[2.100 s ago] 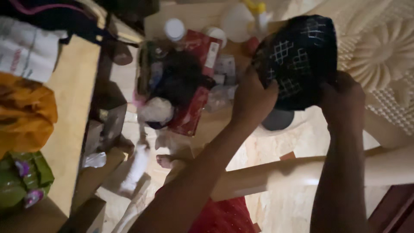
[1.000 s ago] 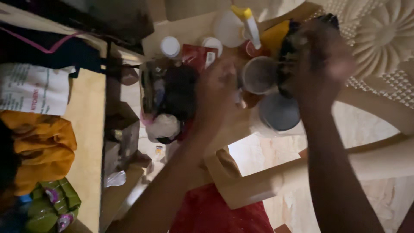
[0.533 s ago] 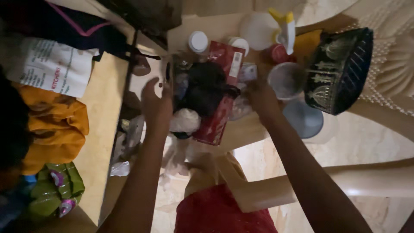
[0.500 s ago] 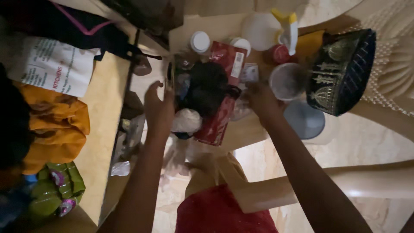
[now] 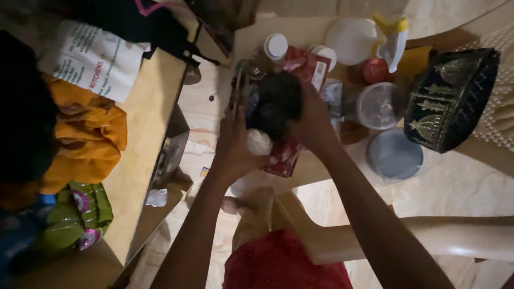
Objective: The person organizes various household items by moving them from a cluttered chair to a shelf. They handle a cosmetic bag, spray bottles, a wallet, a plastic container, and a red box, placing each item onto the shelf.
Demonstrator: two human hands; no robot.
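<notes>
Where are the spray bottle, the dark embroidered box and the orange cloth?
spray bottle (image 5: 393,40): head view, its yellow-white trigger head.
dark embroidered box (image 5: 447,104): head view, its patterned side.
orange cloth (image 5: 88,134): head view, its crumpled middle.

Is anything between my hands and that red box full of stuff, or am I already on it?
Nothing visible stands between them. The left hand and the right hand are both already at the red box, one on each side of the dark bundle and white ball inside it.

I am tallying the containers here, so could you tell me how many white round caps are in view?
2: one white cap left of the red carton, another white cap at its right; clutter may hide others.
</notes>
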